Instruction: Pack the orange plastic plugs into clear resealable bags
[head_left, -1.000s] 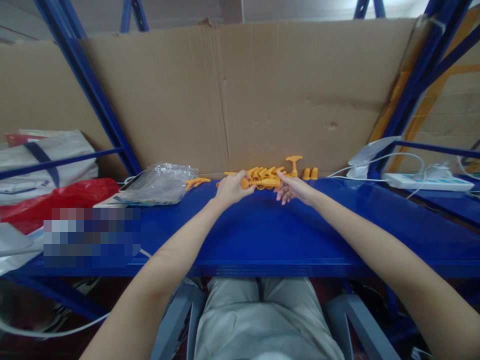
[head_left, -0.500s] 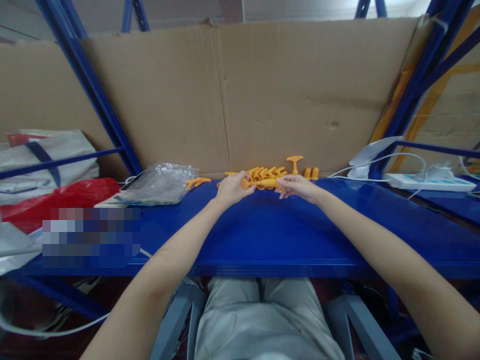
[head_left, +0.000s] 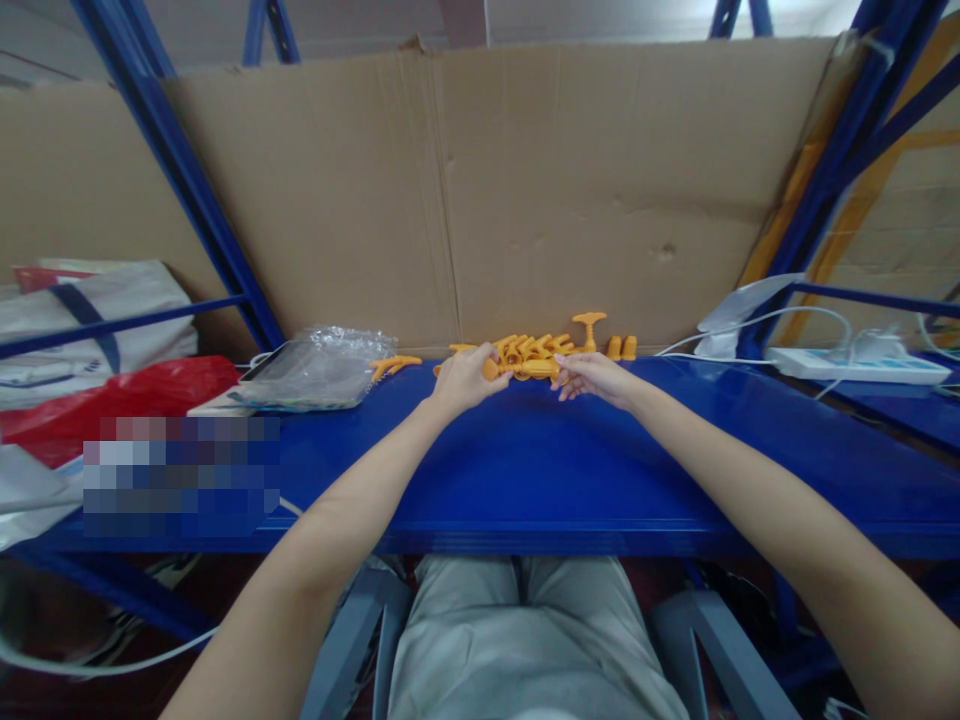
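Before a tall brown cardboard panel, toward the back of a glossy blue metal tabletop, holds a yellow-orange plastic cylinder sideways, with a bare left hand closed round its disc-like left end and a bare right hand pinching its right end between thumb and fingers. Cannot tell the firmness of either grip. Works just in front of a heap of yellow-orange forked plastic pieces, near an upright yellow-orange T-shaped plastic handle and two small yellow-orange plastic caps.
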